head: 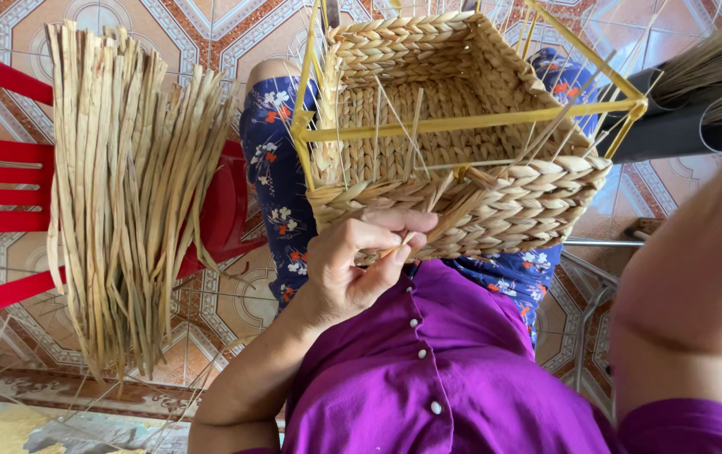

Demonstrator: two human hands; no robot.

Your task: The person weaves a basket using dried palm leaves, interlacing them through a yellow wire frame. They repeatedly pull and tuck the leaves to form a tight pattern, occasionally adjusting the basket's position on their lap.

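A half-woven straw basket [470,126] lies on my lap, built around a yellow metal frame [462,124]. My left hand [353,265] is at the basket's near wall, its thumb and fingers pinched on a flat straw strand [441,214] that runs up into the weave. Loose strand ends stick out of the basket's inside. My right forearm [689,252] fills the right side, close to the camera and blurred. It runs past the frame's right edge, so that hand does not show. A tuft of dry fibres [706,59] sticks out at the top right.
A thick bundle of long dried straw strands [126,193] is draped over a red plastic chair [8,176] on the left. A patterned tile floor [226,34] lies beneath. A dark tube [672,126] and thin metal legs [596,286] are on the right.
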